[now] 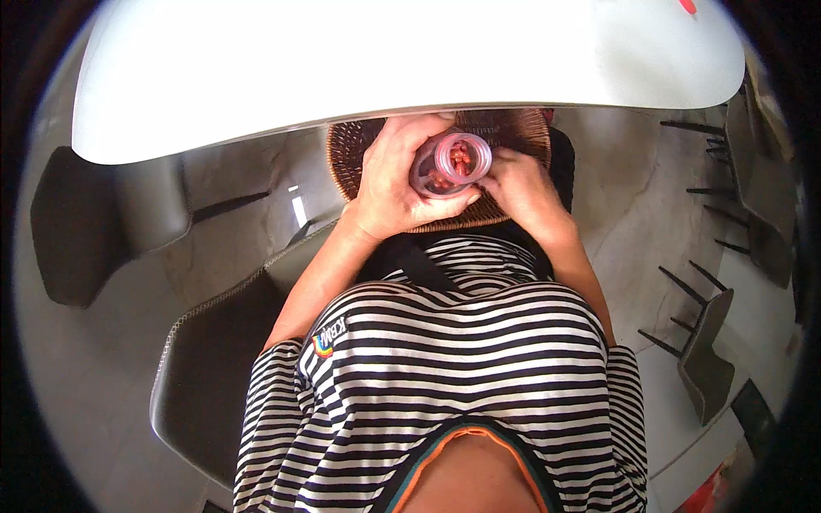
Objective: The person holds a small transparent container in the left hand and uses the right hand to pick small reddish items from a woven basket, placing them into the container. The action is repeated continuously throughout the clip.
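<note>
My left hand (395, 175) is wrapped round a clear, open-mouthed jar (425, 168), thumb on its near side and fingers along its far side. Small reddish pieces, like nuts or beans, lie inside it. The jar's mouth is tilted up toward me. Close against the jar's right side is my right hand (520, 190), its fingers curled inward. Its fingertips are partly hidden, and I cannot make out what they hold, if anything. Both hands are above a brown woven basket (537, 137) on my lap. The jar and my hands cover much of the basket's inside.
A white table (410, 60) with a rounded edge spans the far side, just beyond the basket. A small red thing (688, 6) lies on it. Grey chairs stand at the left (77, 227) and right (708, 359). Another chair (218, 368) is close on my left.
</note>
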Demonstrator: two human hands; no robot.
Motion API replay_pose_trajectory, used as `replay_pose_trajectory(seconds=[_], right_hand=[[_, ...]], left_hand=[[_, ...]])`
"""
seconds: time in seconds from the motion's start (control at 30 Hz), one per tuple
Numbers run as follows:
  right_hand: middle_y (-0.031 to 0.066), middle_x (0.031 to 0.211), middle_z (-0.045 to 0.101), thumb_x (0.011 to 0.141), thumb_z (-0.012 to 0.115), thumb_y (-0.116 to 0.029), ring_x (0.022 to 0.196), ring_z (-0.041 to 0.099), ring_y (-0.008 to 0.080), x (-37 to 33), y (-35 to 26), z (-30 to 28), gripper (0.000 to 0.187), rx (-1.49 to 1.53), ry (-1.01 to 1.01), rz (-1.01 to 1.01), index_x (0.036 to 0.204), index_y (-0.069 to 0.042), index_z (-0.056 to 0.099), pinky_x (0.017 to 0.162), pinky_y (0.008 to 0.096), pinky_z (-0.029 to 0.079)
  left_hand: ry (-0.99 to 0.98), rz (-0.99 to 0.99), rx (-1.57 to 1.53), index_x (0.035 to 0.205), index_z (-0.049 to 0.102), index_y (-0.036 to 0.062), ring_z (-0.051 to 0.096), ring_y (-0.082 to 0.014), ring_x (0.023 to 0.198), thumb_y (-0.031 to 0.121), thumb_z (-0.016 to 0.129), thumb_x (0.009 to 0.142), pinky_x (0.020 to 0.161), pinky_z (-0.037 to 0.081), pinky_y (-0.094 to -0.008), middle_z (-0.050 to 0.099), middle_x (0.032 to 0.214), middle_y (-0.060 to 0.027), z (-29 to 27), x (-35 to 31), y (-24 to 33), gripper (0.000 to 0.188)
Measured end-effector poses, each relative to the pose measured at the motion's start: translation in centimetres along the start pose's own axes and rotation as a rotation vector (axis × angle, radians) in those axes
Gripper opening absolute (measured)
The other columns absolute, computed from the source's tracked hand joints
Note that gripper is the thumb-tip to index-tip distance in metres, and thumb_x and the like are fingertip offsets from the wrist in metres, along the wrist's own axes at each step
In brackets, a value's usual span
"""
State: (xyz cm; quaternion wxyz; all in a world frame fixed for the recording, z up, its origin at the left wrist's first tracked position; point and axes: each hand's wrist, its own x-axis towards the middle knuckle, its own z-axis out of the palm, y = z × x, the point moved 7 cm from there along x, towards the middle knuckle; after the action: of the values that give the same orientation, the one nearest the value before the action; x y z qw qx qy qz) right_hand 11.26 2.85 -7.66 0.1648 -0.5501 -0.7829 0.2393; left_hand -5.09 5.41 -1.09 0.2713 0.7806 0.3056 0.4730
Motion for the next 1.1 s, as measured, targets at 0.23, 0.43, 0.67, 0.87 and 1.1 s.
replay_pose_trajectory(seconds=[0.23, 0.43, 0.67, 0.87, 1.1], right_hand=[[0.0024, 0.081, 0.066, 0.085, 0.067, -0.002, 0.072, 0.060, 0.0060, 0.4, -1.8, -6.5, 0.011, 0.738, 0.208, 0.249, 0.096, -0.001, 0.068, 0.064, 0.0207, 0.048], [0.0003, 0.082, 0.064, 0.088, 0.065, -0.001, 0.073, 0.056, 0.0031, 1.6, -8.9, -11.6, 0.008, 0.844, 0.268, 0.097, 0.096, 0.000, 0.063, 0.064, 0.0196, 0.047], [-0.0007, 0.067, 0.052, 0.074, 0.074, 0.003, 0.058, 0.046, 0.0087, 1.8, -11.0, -11.9, 0.024, 0.443, 0.284, 0.074, 0.097, -0.004, 0.067, 0.053, 0.0229, 0.037], [0.0023, 0.070, 0.053, 0.072, 0.075, 0.001, 0.056, 0.048, 0.0109, 2.4, -13.2, -13.0, 0.023, 0.214, 0.455, -0.225, 0.094, -0.004, 0.069, 0.052, 0.0244, 0.041], [0.0086, 0.082, 0.054, 0.066, 0.072, 0.005, 0.069, 0.056, 0.0209, 2.5, -14.9, -11.2, 0.026, 0.016, 0.434, -0.408, 0.091, 0.001, 0.066, 0.057, 0.0298, 0.048]], left_hand=[[-0.018, 0.000, 0.021, 0.120, 0.051, 0.0036, 0.060, -0.0283, 0.098, 0.031, 0.090, 0.060, 0.086, 0.048, -0.0376, 0.062, 0.106, -0.0121, 0.0, -0.1, 0.0, 0.077], [-0.001, 0.015, 0.041, 0.118, 0.053, 0.0062, 0.062, -0.0299, 0.095, 0.031, 0.089, 0.058, 0.080, 0.052, -0.0384, 0.062, 0.109, -0.0116, 0.0, 0.1, 0.3, 0.074], [0.020, 0.022, 0.029, 0.118, 0.054, 0.0064, 0.061, -0.0298, 0.093, 0.029, 0.089, 0.058, 0.079, 0.052, -0.0396, 0.063, 0.109, -0.0108, -0.3, -0.2, 0.3, 0.073], [-0.008, 0.045, 0.098, 0.118, 0.054, 0.0080, 0.061, -0.0297, 0.094, 0.029, 0.089, 0.059, 0.081, 0.051, -0.0394, 0.062, 0.109, -0.0104, -0.1, 0.0, 0.7, 0.071], [-0.093, -0.061, -0.019, 0.115, 0.056, 0.0085, 0.060, -0.0298, 0.099, 0.026, 0.087, 0.059, 0.085, 0.051, -0.0401, 0.062, 0.109, -0.0096, 0.4, -0.9, -1.0, 0.066]])
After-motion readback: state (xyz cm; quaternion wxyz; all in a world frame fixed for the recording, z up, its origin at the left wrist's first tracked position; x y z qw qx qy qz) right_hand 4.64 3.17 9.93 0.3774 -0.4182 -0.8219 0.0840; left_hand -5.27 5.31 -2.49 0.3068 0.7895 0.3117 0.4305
